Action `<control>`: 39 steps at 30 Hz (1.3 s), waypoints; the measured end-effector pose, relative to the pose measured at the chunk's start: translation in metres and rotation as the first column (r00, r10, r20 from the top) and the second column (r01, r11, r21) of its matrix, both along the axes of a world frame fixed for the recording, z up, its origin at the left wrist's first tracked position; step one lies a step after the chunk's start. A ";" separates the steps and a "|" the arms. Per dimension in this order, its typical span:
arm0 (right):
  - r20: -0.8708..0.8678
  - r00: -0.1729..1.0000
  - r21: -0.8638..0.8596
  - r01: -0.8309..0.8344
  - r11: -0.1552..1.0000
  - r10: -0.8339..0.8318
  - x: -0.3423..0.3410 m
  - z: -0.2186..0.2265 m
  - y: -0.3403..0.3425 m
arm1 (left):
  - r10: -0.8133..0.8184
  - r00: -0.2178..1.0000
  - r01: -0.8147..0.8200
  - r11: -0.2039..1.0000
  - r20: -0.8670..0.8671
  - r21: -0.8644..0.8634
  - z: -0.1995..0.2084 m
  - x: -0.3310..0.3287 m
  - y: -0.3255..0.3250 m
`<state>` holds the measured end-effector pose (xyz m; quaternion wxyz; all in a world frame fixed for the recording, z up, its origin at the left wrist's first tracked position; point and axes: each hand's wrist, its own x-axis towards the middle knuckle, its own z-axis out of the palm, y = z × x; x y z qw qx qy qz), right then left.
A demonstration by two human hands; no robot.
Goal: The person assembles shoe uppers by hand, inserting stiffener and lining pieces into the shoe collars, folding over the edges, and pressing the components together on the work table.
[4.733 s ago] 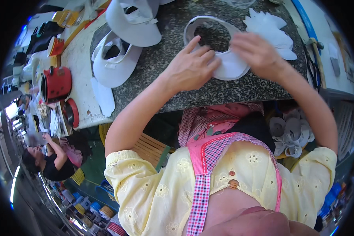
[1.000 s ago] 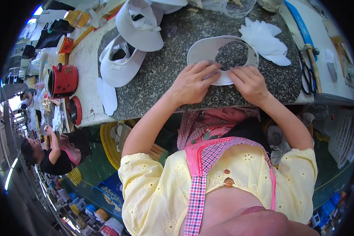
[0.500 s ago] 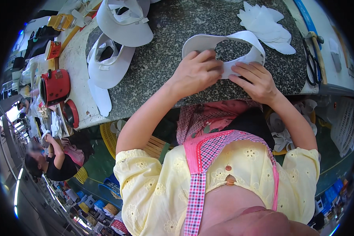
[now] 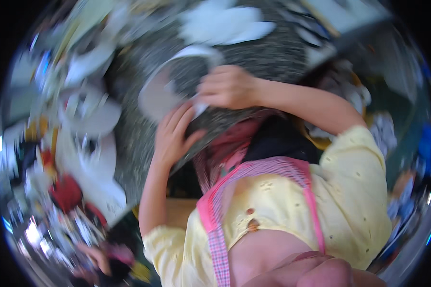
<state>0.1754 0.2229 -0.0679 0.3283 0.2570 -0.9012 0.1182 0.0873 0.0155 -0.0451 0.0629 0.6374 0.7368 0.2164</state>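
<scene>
On the speckled dark stone slab (image 4: 134, 138) in front of me is a white ring-shaped visor (image 4: 151, 98), its band curving round an oval opening. My right hand (image 4: 230, 88) is closed in a fist-like pinch at the band's right end. My left hand (image 4: 175, 136) rests with fingers stretched out flat on the near edge of the visor, thumb spread apart from them. A fan of white cut pieces (image 4: 222, 24) lies beyond the visor. The whole picture is smeared by motion, so fine detail at the fingertips is hidden.
Several finished-looking white visors (image 4: 93, 112) stand at the slab's left. A red pot (image 4: 66, 193) sits farther left on the table. Dark scissors (image 4: 309, 33) lie blurred at the far right. Another person (image 4: 98, 263) is at the lower left.
The view has turned, so the slab and things on it appear rotated. My left hand has flattened out on the visor's near edge, while my right hand has closed on its right end.
</scene>
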 end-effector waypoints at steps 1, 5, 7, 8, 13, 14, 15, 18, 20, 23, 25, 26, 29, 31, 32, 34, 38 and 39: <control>-0.007 0.999 0.008 -0.044 0.999 0.044 -0.006 0.000 0.004 | 0.029 0.999 -0.031 0.999 -0.043 -0.030 -0.002 0.005 -0.007; -0.134 0.988 -0.081 0.062 0.995 -0.073 0.024 0.021 0.001 | 0.084 0.996 -0.079 0.987 -0.027 0.138 0.016 0.019 0.003; -0.173 0.970 -0.192 0.138 0.972 -0.172 0.058 0.033 0.010 | 0.096 0.992 -0.114 0.964 0.086 0.238 0.037 0.034 0.030; -0.205 0.938 -0.258 0.222 0.940 -0.278 0.083 0.039 0.014 | -0.017 1.000 0.009 0.944 0.024 0.330 0.055 0.045 0.050; -0.080 0.708 -0.231 0.671 0.704 -0.701 0.201 0.050 0.067 | -0.054 0.979 0.153 0.833 -0.197 0.531 0.079 0.062 0.102; -0.079 0.585 -0.206 0.783 0.587 -0.807 0.228 0.046 0.085 | 0.023 0.990 0.058 0.827 -0.138 0.559 0.076 0.060 0.107; -0.118 0.491 -0.238 0.830 0.505 -0.863 0.252 0.033 0.110 | 0.026 0.988 0.063 0.830 -0.151 0.555 0.076 0.056 0.105; -0.148 0.117 -0.104 0.986 0.134 -0.982 0.339 -0.012 0.182 | 0.005 0.994 -0.033 0.965 0.107 0.261 0.057 0.046 0.093; 0.026 -0.178 0.112 0.978 -0.174 -0.984 0.373 -0.062 0.206 | 0.067 0.993 -0.088 0.973 0.101 0.211 0.043 0.042 0.079; 0.718 -0.384 0.362 0.919 -0.160 -0.581 0.430 -0.194 0.239 | 0.315 0.945 -0.325 0.934 0.091 0.145 0.039 0.016 0.042; 0.838 -0.198 0.266 0.962 0.063 -0.509 0.414 -0.228 0.226 | 0.561 0.826 -0.564 0.823 0.058 0.071 0.047 -0.002 -0.003; 0.792 -0.218 0.316 0.945 0.078 -0.570 0.421 -0.243 0.232 | 0.624 0.778 -0.628 0.776 0.065 0.057 0.053 -0.006 -0.018; 0.712 -0.109 0.277 0.951 0.135 -0.694 0.495 -0.289 0.293 | 0.762 0.637 -0.770 0.637 0.119 0.046 0.061 -0.032 -0.048; 0.688 -0.142 0.227 0.974 0.025 -0.712 0.516 -0.294 0.340 | 0.781 0.621 -0.778 0.605 0.064 0.169 0.053 -0.055 -0.069; 0.628 -0.169 0.218 0.975 -0.037 -0.760 0.505 -0.286 0.360 | 0.826 0.556 -0.820 0.527 0.093 0.223 0.052 -0.065 -0.079; 0.493 -0.115 0.022 0.993 -0.119 -0.863 0.449 -0.261 0.359 | 0.881 0.467 -0.854 0.427 0.077 0.299 0.072 -0.073 -0.096; -0.111 0.330 -0.391 0.853 0.346 -0.938 0.187 -0.019 0.203 | 0.910 0.416 -0.764 0.351 -0.003 0.541 0.075 -0.081 -0.117; -0.101 0.503 -0.646 0.622 0.441 -0.858 0.142 0.003 0.171 | 0.888 0.451 -0.666 0.406 -0.096 0.626 0.075 -0.094 -0.104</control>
